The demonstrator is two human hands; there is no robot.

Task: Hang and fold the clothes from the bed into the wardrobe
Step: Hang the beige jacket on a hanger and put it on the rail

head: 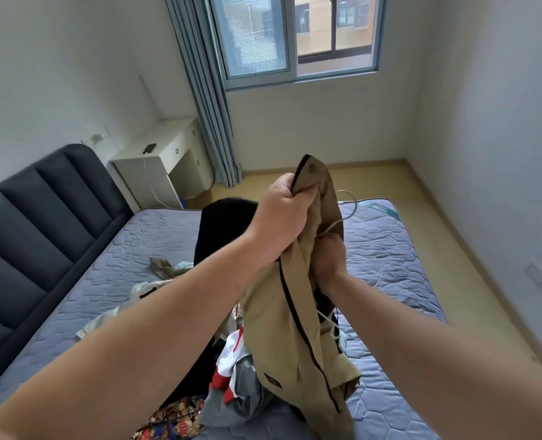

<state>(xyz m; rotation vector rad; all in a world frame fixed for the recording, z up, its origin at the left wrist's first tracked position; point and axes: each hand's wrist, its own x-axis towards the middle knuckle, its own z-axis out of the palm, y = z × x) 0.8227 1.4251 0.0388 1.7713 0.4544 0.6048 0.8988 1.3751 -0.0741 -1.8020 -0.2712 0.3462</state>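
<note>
fingers (307,193) of left hand (282,217) clench tan garment (282,315); right hand (327,262) grips lower.

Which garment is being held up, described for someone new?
Start at the blue quilted mattress and find the pile of clothes on its near side. Above it, the left hand and right hand hold up a tan garment. Unlike the black, grey and red-and-white pieces below, it has a long dark stripe.
</note>
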